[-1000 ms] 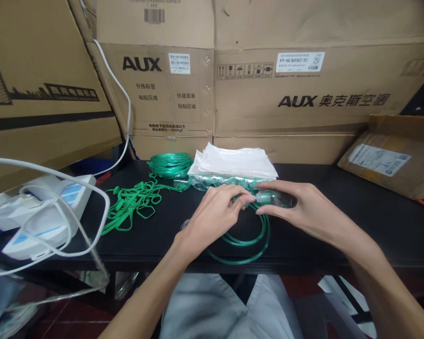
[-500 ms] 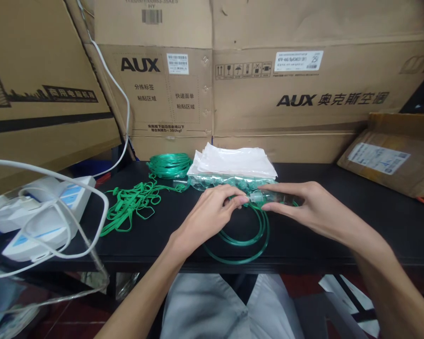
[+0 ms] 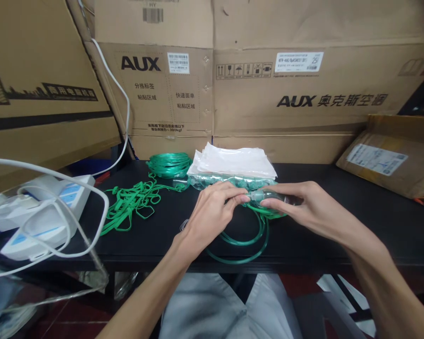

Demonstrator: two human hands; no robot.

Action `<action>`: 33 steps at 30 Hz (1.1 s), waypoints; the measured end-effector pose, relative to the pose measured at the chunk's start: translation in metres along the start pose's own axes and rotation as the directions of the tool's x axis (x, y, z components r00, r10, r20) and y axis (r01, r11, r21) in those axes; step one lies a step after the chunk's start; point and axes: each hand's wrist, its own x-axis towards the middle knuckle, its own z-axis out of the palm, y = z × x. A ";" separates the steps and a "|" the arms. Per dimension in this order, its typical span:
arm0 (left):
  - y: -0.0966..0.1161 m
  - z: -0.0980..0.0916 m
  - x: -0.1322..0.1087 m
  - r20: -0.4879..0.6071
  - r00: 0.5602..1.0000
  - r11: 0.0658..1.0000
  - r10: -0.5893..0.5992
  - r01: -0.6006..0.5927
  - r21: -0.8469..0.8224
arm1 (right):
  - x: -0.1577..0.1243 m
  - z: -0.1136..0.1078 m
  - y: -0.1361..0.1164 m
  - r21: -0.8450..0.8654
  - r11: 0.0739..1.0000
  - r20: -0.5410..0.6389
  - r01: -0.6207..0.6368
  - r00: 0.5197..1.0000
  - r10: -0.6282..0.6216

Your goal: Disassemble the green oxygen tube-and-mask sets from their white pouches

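Observation:
My right hand (image 3: pixel 309 200) is closed round a clear plastic cup-like piece (image 3: pixel 258 195), thumb below and fingers above, its narrow end pointing left. At that end, my left hand (image 3: pixel 217 200) pinches a small clear connector (image 3: pixel 248 194); the fingertips hide most of it. Loops of green tubing (image 3: pixel 240 243) lie on the table below both hands, but I cannot tell where the tube's end is. Beneath the cup lies a bright green strap (image 3: pixel 270 213). Right behind the hands are clear green-tinted plastic parts (image 3: pixel 229 180) under a stack of white packets (image 3: pixel 238 161).
At the left are a coil of green tubing (image 3: pixel 169 165), a tangle of green elastic straps (image 3: pixel 134 205) and white power strips (image 3: pixel 45 230) with looping cables. Large cardboard boxes (image 3: pixel 247 113) stand along the back of the black table (image 3: pixel 321 245). A smaller carton (image 3: pixel 378 157) sits at right.
My left hand has shifted slightly right along the cup's narrow end and turned a little. A thin pale wire loop now shows beside the left wrist, and more green strap shows under the cup.

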 end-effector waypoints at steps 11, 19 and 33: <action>0.003 -0.001 -0.001 -0.014 1.000 0.999 -0.006 0.007 0.051 | 0.002 0.002 0.001 0.147 0.983 0.091 -0.113 0.991 0.101; 0.005 -0.003 -0.001 0.004 1.000 0.998 -0.025 0.024 0.066 | 0.000 -0.001 0.001 0.080 0.988 0.074 -0.128 0.990 0.122; 0.010 0.007 -0.005 -0.081 0.996 0.972 0.043 -0.023 0.232 | 0.001 -0.001 -0.005 0.195 0.976 0.152 -0.101 0.986 0.071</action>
